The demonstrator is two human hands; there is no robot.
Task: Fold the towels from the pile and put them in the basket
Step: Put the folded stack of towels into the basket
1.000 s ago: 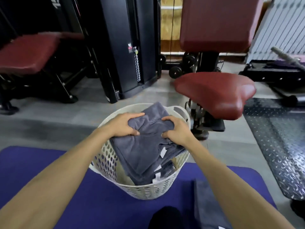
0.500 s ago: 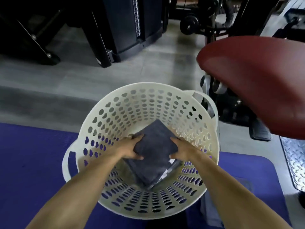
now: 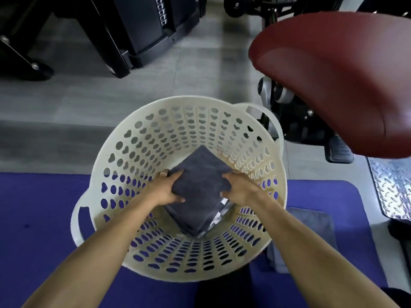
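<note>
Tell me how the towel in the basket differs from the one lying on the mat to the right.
The folded towel sits inside the basket, held at its sides by the left hand and right hand; the loose towel lies outside on the purple mat, untouched. The folded towel looks darker and tops a neat stack; the loose towel looks paler and lies flat. Both are grey.

You knelt over a blue-purple exercise mat (image 3: 40, 218) spread on a grey tiled floor (image 3: 200, 70). A dark red padded seat (image 3: 338, 81) on black and silver gym machine hardware (image 3: 287, 112) loomed at upper right. Black machine frames (image 3: 138, 30) stood behind, and a strip of diamond-tread metal plate (image 3: 393, 187) lay at far right.
</note>
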